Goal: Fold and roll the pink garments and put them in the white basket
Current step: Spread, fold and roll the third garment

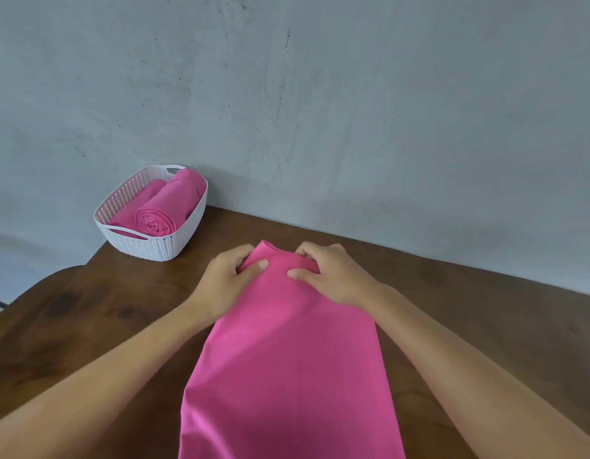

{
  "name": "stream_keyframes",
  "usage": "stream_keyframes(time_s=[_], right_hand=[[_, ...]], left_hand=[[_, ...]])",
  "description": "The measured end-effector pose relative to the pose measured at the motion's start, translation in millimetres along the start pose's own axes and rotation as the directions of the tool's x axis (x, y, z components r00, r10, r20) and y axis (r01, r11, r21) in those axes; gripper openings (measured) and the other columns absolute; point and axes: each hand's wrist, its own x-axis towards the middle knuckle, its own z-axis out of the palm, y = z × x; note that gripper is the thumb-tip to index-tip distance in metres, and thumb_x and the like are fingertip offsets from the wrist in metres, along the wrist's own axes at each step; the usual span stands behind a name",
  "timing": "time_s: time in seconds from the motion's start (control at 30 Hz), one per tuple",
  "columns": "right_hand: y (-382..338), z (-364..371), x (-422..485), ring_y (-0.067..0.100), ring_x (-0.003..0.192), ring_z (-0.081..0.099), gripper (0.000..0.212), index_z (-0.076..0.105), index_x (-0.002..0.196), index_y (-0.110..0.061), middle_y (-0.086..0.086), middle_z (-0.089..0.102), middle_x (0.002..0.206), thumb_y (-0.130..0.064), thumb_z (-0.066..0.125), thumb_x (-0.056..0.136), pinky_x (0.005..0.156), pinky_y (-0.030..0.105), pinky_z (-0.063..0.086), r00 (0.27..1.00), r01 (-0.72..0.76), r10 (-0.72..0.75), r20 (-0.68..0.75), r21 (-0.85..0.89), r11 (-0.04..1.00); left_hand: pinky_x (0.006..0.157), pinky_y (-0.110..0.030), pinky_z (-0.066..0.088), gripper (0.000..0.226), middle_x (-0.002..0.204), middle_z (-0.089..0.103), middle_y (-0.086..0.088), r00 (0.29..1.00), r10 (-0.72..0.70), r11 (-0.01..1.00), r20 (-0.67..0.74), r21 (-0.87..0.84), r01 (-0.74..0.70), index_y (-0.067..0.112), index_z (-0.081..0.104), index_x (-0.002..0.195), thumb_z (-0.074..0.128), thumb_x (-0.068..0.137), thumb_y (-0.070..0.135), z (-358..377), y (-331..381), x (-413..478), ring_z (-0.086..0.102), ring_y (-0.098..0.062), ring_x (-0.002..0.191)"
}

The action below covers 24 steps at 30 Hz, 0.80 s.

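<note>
Here, left hand (pixel 220 281), right hand (pixel 335 276): pinch-grip, pink garment's (pixel 287 359) far edge; white basket (pixel 154 249) apart.

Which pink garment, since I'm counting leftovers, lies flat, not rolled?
The pink cloth on the brown wooden table, gripped by left hand and right hand; the others sit rolled in the white plastic basket.

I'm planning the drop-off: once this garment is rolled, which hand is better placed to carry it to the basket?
Probably the left hand: the white basket stands at the table's far left, nearer it; the right hand would reach across the garment.
</note>
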Motion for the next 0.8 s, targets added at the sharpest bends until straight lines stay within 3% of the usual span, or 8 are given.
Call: stream_keyframes(time_s=[0.13, 0.27, 0.37, 0.43, 0.5, 0.6, 0.7, 0.8], right_hand=[[15, -5, -2, 0.023, 0.113, 0.041, 0.04, 0.058, 0.124, -0.033, -0.006, 0.052, 0.097, -0.058, 0.06, 0.093, 0.096, 0.047, 0.044, 0.989, -0.082, 0.099, 0.11, -0.154, 0.985], [40, -7, -3, 0.023, 0.107, 0.036, 0.038, 0.059, 0.129, -0.027, -0.005, 0.039, 0.093, -0.047, 0.06, 0.097, 0.092, 0.042, 0.042, 0.981, -0.083, 0.14, 0.133, -0.361, 0.929], [61, -8, -6, 0.021, 0.098, 0.037, 0.017, 0.065, 0.102, -0.031, -0.005, 0.045, 0.09, -0.046, 0.058, 0.098, 0.092, 0.039, 0.041, 0.987, -0.054, 0.12, 0.11, -0.472, 0.88], [73, -9, -7, 0.019, 0.095, 0.04, 0.021, 0.065, 0.092, -0.031, -0.009, 0.052, 0.085, -0.048, 0.055, 0.098, 0.094, 0.037, 0.036, 0.988, -0.023, 0.101, 0.117, -0.539, 0.842], [81, -9, -9, 0.016, 0.098, 0.04, 0.029, 0.069, 0.108, -0.025, -0.01, 0.054, 0.09, -0.048, 0.055, 0.099, 0.093, 0.036, 0.031, 0.986, -0.031, 0.112, 0.121, -0.527, 0.849], [89, -9, -13, 0.015, 0.108, 0.036, 0.045, 0.063, 0.13, -0.025, -0.012, 0.051, 0.103, -0.049, 0.065, 0.092, 0.099, 0.037, 0.031, 0.974, -0.095, 0.174, 0.148, -0.431, 0.897], [93, -9, -15, 0.016, 0.108, 0.037, 0.036, 0.066, 0.123, -0.031, -0.014, 0.05, 0.102, -0.034, 0.074, 0.088, 0.099, 0.036, 0.03, 0.97, -0.106, 0.187, 0.156, -0.419, 0.902], [96, -7, -15, 0.016, 0.102, 0.038, 0.021, 0.072, 0.109, -0.036, -0.019, 0.046, 0.088, -0.023, 0.069, 0.093, 0.093, 0.036, 0.031, 0.98, -0.123, 0.178, 0.093, -0.426, 0.896]], left_hand=[[0.081, -0.047, 0.059, 0.016, 0.092, 0.077, -0.005, 0.992, -0.126, 0.983, -0.001, -0.134, 0.125, 0.007, 0.067, 0.094, 0.07, 0.096, 0.022, -5, -6, 13, 0.074, -0.027, 0.085], [0.081, -0.043, 0.06, 0.014, 0.087, 0.077, 0.003, 0.971, -0.235, 0.972, -0.048, 0.004, 0.235, 0.014, 0.067, 0.087, 0.072, 0.094, 0.025, -6, -39, 27, 0.073, -0.016, 0.081], [0.075, -0.039, 0.057, 0.017, 0.083, 0.073, 0.006, 0.954, -0.288, 0.945, -0.077, 0.141, 0.297, 0.018, 0.066, 0.082, 0.07, 0.094, 0.03, 0, -64, 38, 0.07, -0.013, 0.08], [0.068, -0.032, 0.05, 0.02, 0.083, 0.068, 0.006, 0.954, -0.283, 0.927, -0.098, 0.229, 0.299, 0.02, 0.064, 0.079, 0.069, 0.094, 0.031, 6, -75, 46, 0.066, -0.016, 0.082], [0.071, -0.028, 0.042, 0.023, 0.091, 0.06, 0.004, 0.958, -0.248, 0.904, -0.143, 0.32, 0.282, 0.018, 0.062, 0.075, 0.071, 0.092, 0.03, 11, -83, 52, 0.058, -0.018, 0.088], [0.09, -0.028, 0.033, 0.024, 0.105, 0.056, 0.004, 0.962, -0.213, 0.881, -0.173, 0.392, 0.265, 0.018, 0.065, 0.073, 0.072, 0.091, 0.03, 18, -94, 60, 0.048, -0.017, 0.105], [0.091, -0.03, 0.032, 0.029, 0.106, 0.061, 0.005, 0.964, -0.235, 0.844, -0.125, 0.466, 0.266, 0.025, 0.063, 0.066, 0.073, 0.09, 0.037, 20, -104, 69, 0.051, -0.019, 0.112], [0.087, -0.035, 0.041, 0.029, 0.092, 0.065, 0.008, 0.967, -0.239, 0.842, -0.092, 0.477, 0.254, 0.024, 0.066, 0.064, 0.076, 0.088, 0.036, 17, -98, 74, 0.055, -0.018, 0.105]])
